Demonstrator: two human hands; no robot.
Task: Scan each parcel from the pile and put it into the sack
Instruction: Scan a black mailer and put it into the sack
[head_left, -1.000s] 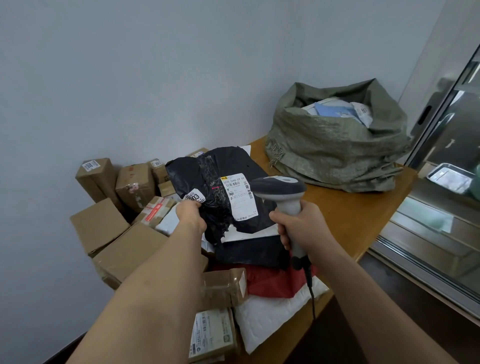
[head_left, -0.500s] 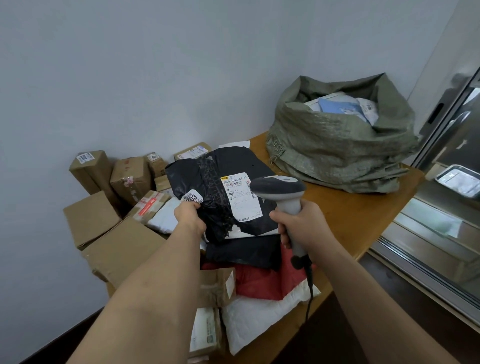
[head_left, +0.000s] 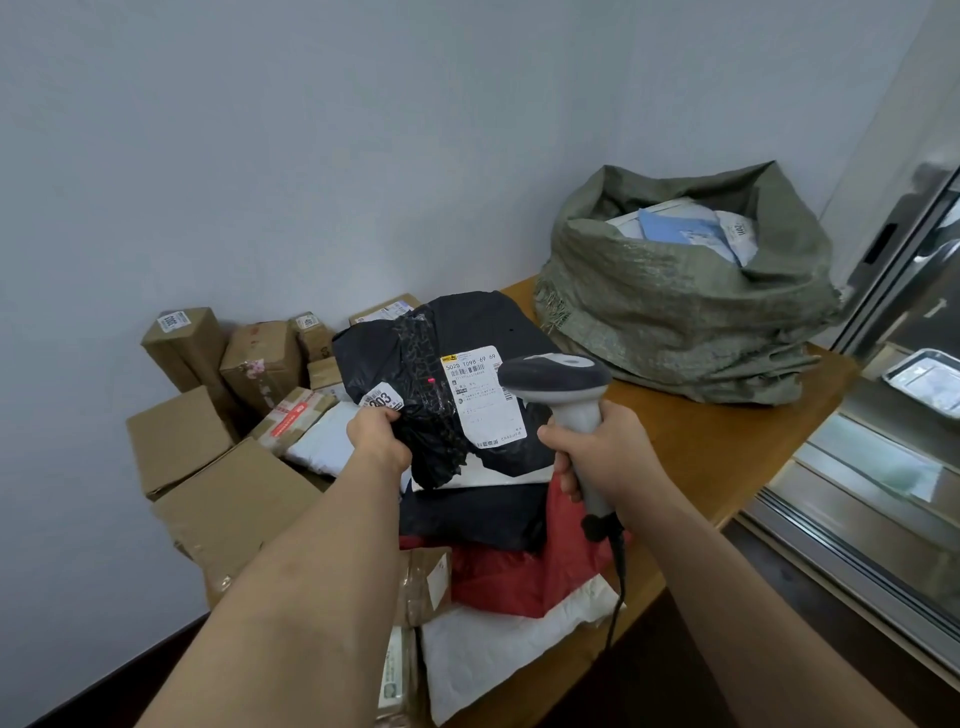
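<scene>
1. The left hand (head_left: 378, 437) grips the near-left edge of a black plastic parcel (head_left: 457, 384), fingers curled into the wrinkled film, and holds it tilted up above the pile so its white shipping label (head_left: 480, 397) faces the person.

2. The right hand (head_left: 597, 457) is wrapped firmly round the handle of a grey barcode scanner (head_left: 563, 384), its head just right of the label and overlapping the label's right edge from where I stand. A cable hangs from the handle's base.

3. A small red dot glows on the black film just left of the label, so I judge the scanning step is in hand and the beam has not landed on the barcode.

4. Under the raised parcel lie another dark bag, a red mailer (head_left: 524, 577) and a white mailer (head_left: 498, 649); left of it, brown cardboard boxes (head_left: 228, 499) are stacked against the wall.

5. The green woven sack (head_left: 680, 312) sits beyond the parcel and to its right, on the same wooden table (head_left: 727, 441), its mouth open and already holding pale parcels.

6. The next move, as I see it, calls for swinging the beam rightward onto the label's printed codes, or turning the parcel to meet it.

7. Once it reads, the left hand would need to carry the floppy bag past the scanner and drop it into the sack's mouth.
</scene>
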